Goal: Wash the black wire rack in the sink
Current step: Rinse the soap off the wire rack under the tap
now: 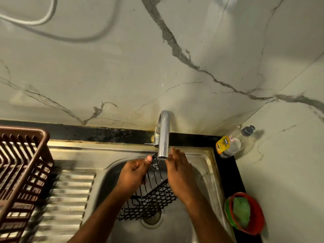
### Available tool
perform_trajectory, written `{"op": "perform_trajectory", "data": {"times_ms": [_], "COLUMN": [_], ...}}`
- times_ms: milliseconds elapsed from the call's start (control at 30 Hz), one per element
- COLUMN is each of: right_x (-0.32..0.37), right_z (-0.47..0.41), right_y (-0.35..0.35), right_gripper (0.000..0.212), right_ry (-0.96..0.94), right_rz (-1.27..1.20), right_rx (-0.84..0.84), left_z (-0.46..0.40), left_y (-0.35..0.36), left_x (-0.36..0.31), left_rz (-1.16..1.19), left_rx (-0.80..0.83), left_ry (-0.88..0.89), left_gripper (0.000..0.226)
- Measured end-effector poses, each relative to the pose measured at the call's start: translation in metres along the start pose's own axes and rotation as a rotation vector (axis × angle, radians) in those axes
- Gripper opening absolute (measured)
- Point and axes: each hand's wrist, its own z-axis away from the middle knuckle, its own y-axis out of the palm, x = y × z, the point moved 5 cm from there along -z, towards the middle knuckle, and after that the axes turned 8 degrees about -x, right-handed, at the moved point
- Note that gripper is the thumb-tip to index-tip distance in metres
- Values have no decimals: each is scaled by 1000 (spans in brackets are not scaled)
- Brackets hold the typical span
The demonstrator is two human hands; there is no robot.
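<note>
Right now the left hand grips the upper edge of the black wire rack, tilted over the sink under the tap. The right hand lies against the rack's right side, fingers straight. Wet wire could slip from the one-handed grip and knock the tap or drop onto the drain. The spout crowds the top; the basin offers more room below and rightward.

1. Black wire rack: one.
2. Hands: two, left hand and right hand.
3. Tap: one.
4. Brown plastic basket: one.
5. Dish soap bottle: one.
6. Red bowl: one.
</note>
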Motion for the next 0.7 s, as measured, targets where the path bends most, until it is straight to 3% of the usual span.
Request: {"op": "perform_trajectory", "data": {"times_ms": [167, 333, 433, 500, 567, 633, 700], "right_x": [21, 8, -14, -32, -45, -59, -72], "right_z": [26, 9, -10, -14, -8, 0, 7], "right_y": [4, -4, -12, -7, -2, 3, 8], "right_gripper": [98, 58, 60, 78, 82, 63, 49], "right_ry": [-174, -55, 132, 297, 400, 482, 512], "right_rz": [-4, -144, -241, -260, -260, -306, -338], "right_rx": [-30, 100, 60, 71, 108, 142, 175], "left_z": [1, 4, 10, 18, 32, 47, 59], "left_y": [-10, -13, -16, -15, -12, -8, -6], "left_x": [6, -1, -7, -14, -23, -27, -24], "left_rz": [27, -8, 20, -61, -303, -448, -499], "left_rx": [-19, -22, -16, -6, -31, -58, -61], "left_ry": [95, 130, 164, 326, 649, 902, 1021], "left_gripper": [83, 78, 70, 61, 55, 51, 51]}}
